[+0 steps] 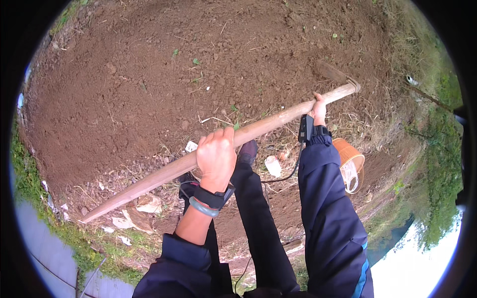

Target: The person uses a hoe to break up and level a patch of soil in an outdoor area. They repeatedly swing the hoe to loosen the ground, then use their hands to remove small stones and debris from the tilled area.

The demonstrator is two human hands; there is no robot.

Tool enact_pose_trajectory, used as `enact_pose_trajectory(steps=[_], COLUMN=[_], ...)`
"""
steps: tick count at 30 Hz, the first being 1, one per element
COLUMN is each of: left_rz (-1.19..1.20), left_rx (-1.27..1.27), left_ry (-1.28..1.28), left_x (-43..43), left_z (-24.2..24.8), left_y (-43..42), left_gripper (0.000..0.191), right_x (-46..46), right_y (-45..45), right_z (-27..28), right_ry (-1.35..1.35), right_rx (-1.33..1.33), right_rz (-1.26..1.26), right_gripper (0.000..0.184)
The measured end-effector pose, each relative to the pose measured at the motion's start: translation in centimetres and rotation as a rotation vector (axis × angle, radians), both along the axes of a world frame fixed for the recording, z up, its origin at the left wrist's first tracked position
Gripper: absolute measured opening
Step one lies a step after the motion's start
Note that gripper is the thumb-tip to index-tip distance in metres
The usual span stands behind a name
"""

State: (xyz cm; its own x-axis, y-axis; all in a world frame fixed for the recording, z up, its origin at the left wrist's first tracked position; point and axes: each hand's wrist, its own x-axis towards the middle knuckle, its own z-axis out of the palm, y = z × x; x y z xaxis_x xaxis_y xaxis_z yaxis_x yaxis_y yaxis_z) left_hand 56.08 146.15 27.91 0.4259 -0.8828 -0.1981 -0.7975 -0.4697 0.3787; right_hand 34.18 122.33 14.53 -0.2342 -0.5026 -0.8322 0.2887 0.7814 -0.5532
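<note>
A hoe with a long wooden handle (272,121) slants across the view, from low on the left to its metal blade (331,72) at the upper right. The blade rests at or just above loose brown soil (149,70); which of the two is hard to tell. My left hand (216,154) wraps the handle around its middle, knuckles up. Closer to the blade, my right hand (319,108) grips the same handle from beneath, partly hidden by it. The handle's tapered butt end sticks out past my left hand.
An orange bucket (348,152) with white plastic inside lies tipped at my right. White litter (273,166) and dry straw are scattered around my shoes (248,152). A black cable (283,179) runs from my right wrist. Grey paving (48,246) borders grass at lower left.
</note>
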Motion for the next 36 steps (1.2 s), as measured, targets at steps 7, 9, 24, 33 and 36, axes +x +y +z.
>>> enact_pose_trajectory(steps=[7, 9, 24, 33, 36], left_rz=[0.152, 0.119, 0.112, 0.107, 0.098], left_rx=[0.393, 0.344, 0.323, 0.286, 0.199], left_ry=[-0.16, -0.233, -0.193, -0.282, -0.171], left_x=[8.5, 9.4, 13.2, 14.5, 13.4], left_z=[7.6, 9.1, 9.5, 12.5, 9.3], left_y=[12.2, 13.8, 15.7, 18.5, 16.3], left_gripper=[0.021, 0.021, 0.016, 0.023, 0.021], right_x=[13.8, 15.6, 18.7, 20.3, 16.5], right_y=[16.3, 18.5, 19.7, 22.8, 19.1], right_z=[-0.7, 1.5, 0.0, 4.0, 5.0], right_ry=[-0.331, -0.311, -0.341, -0.272, -0.312], right_rx=[0.088, 0.088, 0.25, 0.191, 0.117], right_rz=[-0.065, -0.086, -0.056, -0.076, -0.144], right_gripper=[0.012, 0.012, 0.012, 0.012, 0.016])
